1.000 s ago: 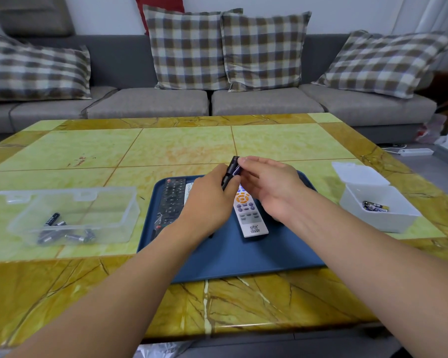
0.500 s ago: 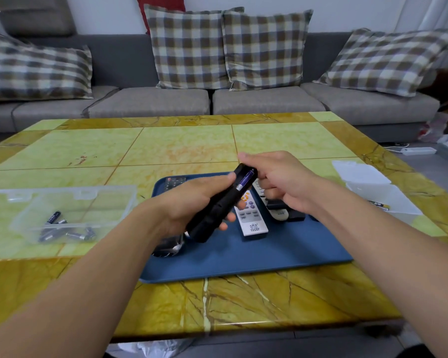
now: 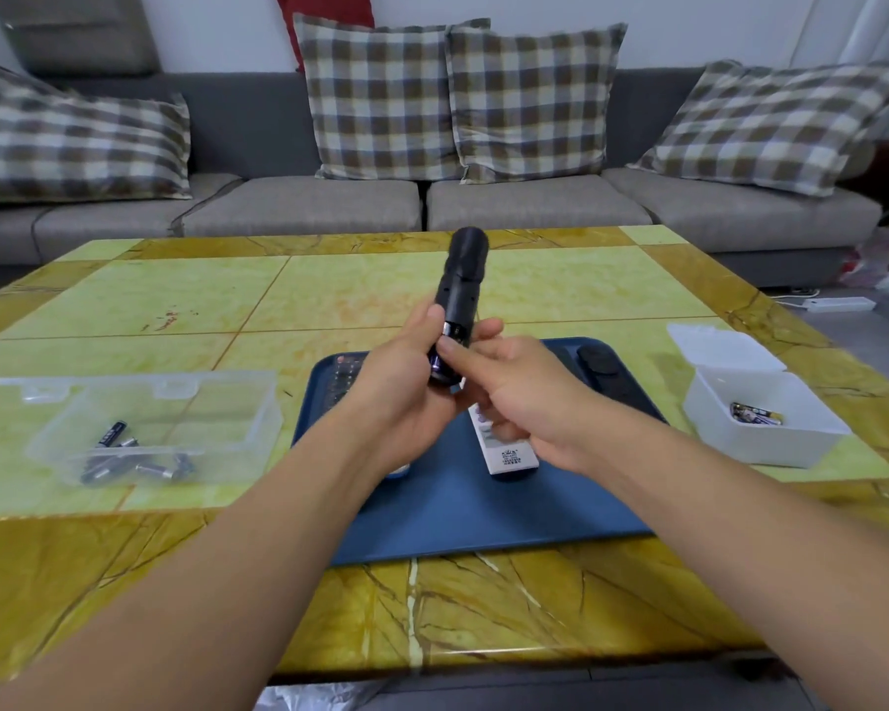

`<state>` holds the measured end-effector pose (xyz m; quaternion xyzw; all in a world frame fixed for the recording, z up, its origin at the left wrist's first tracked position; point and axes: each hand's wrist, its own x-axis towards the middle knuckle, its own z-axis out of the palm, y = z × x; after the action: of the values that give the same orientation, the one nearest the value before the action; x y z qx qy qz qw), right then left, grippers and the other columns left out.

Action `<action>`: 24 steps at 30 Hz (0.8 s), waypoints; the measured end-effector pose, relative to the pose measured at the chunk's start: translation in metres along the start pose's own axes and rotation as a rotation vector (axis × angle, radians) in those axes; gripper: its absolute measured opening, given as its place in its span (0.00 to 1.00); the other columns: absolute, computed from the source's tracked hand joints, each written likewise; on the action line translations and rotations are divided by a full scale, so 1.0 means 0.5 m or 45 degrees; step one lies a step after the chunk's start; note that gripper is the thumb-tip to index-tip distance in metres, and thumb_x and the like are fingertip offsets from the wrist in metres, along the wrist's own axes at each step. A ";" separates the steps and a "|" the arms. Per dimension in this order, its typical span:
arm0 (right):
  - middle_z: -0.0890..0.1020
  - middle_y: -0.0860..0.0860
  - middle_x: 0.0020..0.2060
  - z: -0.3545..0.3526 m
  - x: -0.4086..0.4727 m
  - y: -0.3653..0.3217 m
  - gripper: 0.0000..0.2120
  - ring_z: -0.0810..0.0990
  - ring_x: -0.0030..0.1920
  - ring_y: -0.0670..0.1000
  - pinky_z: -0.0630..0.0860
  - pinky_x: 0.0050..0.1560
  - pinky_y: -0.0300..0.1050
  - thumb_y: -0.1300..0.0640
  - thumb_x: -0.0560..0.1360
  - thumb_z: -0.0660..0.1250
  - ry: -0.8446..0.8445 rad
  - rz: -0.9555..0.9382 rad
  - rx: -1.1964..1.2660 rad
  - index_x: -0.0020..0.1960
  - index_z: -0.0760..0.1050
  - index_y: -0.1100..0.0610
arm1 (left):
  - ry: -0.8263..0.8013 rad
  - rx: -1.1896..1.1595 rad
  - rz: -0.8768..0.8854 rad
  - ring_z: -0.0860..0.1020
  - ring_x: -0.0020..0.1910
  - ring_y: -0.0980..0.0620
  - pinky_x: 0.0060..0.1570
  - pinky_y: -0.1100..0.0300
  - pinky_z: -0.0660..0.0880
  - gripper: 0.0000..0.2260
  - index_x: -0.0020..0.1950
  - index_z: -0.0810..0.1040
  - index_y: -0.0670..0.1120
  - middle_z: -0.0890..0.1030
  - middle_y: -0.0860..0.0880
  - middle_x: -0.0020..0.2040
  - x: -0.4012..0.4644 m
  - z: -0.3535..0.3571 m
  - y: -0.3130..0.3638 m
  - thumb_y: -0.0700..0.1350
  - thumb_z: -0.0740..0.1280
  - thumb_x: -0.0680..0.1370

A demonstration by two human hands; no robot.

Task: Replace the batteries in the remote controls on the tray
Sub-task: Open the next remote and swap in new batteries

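1. Black remote control [image 3: 460,289]: we hold it raised above the blue tray [image 3: 463,510], tilted with its far end pointing away towards the sofa [image 3: 299,207]. A battery [image 3: 441,365] shows at its near, lower end.
2. Left hand [image 3: 406,392]: we grip the lower part of the black remote control, fingers curled round it from the left and the thumb [image 3: 432,320] lying up along its side.
3. Right hand [image 3: 524,397]: its forefinger [image 3: 458,351] is stretched out and presses the near end of the black remote control at the battery; the other fingers are curled underneath, and we cannot tell what they touch.
4. White remote control [image 3: 506,451]: lies on the blue tray, partly hidden under our right hand.
5. Dark remote control [image 3: 342,377]: lies at the tray's left far corner, mostly hidden behind our left hand.
6. Round-ended black item [image 3: 604,374]: lies at the tray's right side; we cannot tell what it is.
7. Clear box [image 3: 145,428]: stands left of the tray on the table [image 3: 175,300], several dark batteries [image 3: 124,454] inside.
8. White box [image 3: 760,407]: stands right of the tray, lid open, with a few batteries [image 3: 755,415] inside.
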<state>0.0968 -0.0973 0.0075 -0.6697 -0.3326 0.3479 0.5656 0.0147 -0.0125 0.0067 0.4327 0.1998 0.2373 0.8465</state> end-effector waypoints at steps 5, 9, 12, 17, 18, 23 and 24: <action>0.79 0.45 0.36 -0.012 0.005 -0.012 0.12 0.76 0.37 0.42 0.67 0.38 0.31 0.58 0.69 0.75 0.703 -0.834 -0.452 0.47 0.73 0.53 | 0.070 -0.250 0.038 0.79 0.48 0.46 0.63 0.45 0.74 0.14 0.64 0.77 0.54 0.81 0.43 0.49 0.016 -0.001 0.007 0.47 0.53 0.87; 0.81 0.47 0.39 0.000 -0.002 -0.008 0.09 0.76 0.37 0.39 0.66 0.37 0.30 0.65 0.72 0.71 0.466 -0.889 -0.483 0.48 0.73 0.56 | 0.002 -0.274 0.016 0.76 0.53 0.48 0.64 0.47 0.75 0.17 0.72 0.73 0.53 0.80 0.46 0.53 0.009 0.005 0.003 0.46 0.52 0.87; 0.82 0.47 0.40 0.007 0.000 0.000 0.09 0.78 0.40 0.40 0.67 0.37 0.30 0.65 0.72 0.71 0.414 -0.880 -0.452 0.48 0.74 0.57 | 0.018 -0.236 0.008 0.78 0.46 0.53 0.50 0.52 0.80 0.17 0.74 0.72 0.52 0.82 0.49 0.43 0.004 0.010 0.000 0.46 0.52 0.87; 0.84 0.46 0.42 0.005 -0.003 0.004 0.09 0.76 0.34 0.37 0.65 0.36 0.29 0.63 0.72 0.73 0.426 -0.837 -0.399 0.48 0.75 0.55 | 0.059 -0.172 -0.005 0.77 0.44 0.55 0.61 0.49 0.78 0.17 0.74 0.73 0.51 0.79 0.50 0.39 0.009 0.006 0.003 0.52 0.56 0.86; 0.84 0.46 0.42 0.005 -0.004 0.005 0.09 0.75 0.32 0.37 0.65 0.36 0.29 0.63 0.72 0.73 0.430 -0.830 -0.389 0.48 0.75 0.55 | 0.063 -0.157 -0.003 0.77 0.44 0.55 0.60 0.50 0.79 0.18 0.74 0.73 0.51 0.79 0.50 0.39 0.010 0.005 0.003 0.52 0.56 0.86; 0.84 0.46 0.42 0.010 -0.004 0.013 0.09 0.75 0.29 0.36 0.64 0.33 0.34 0.65 0.71 0.73 0.458 -0.798 -0.288 0.47 0.76 0.56 | 0.089 -0.084 0.048 0.81 0.37 0.56 0.47 0.54 0.79 0.17 0.75 0.70 0.54 0.79 0.50 0.42 0.002 0.016 -0.003 0.48 0.52 0.87; 0.85 0.47 0.43 0.011 -0.004 0.014 0.09 0.75 0.29 0.36 0.64 0.33 0.36 0.65 0.71 0.73 0.469 -0.795 -0.271 0.47 0.76 0.56 | 0.091 -0.075 0.065 0.81 0.40 0.56 0.49 0.53 0.79 0.18 0.76 0.69 0.54 0.78 0.49 0.45 0.001 0.017 -0.004 0.47 0.52 0.87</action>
<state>0.0914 -0.0969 0.0002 -0.6425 -0.4475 -0.0040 0.6220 0.0201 -0.0189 0.0099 0.4037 0.2117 0.2800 0.8449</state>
